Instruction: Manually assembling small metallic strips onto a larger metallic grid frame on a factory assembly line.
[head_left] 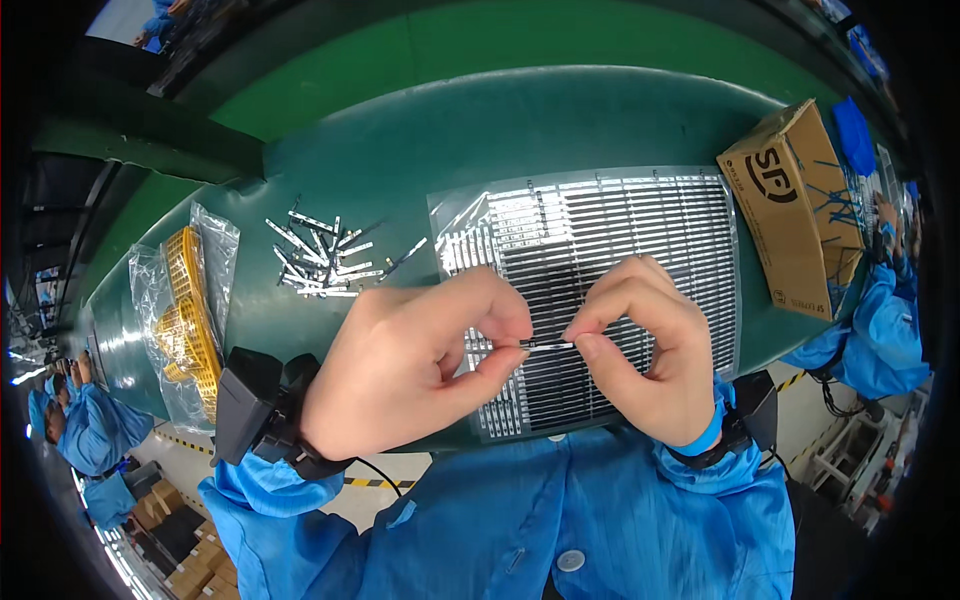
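A short, thin white strip (548, 346) is stretched level between my two hands. My left hand (410, 360) pinches its left end between thumb and forefinger. At its right end, the thumb and forefinger of my right hand (650, 345) are closed in the same way. Under both hands lies a clear plastic sheet bearing rows of black-and-white strips (650, 225); the hands cover part of it. Left of the sheet, several similar loose strips (318, 255) lie in a jumbled pile on the green table (370, 140).
At the far left, yellow mesh pieces (185, 320) lie in clear plastic bags. A brown cardboard box (770, 225) with thin blue ties sticking out stands on the right. People in blue sleeves are at both sides, one near the right end (885, 330).
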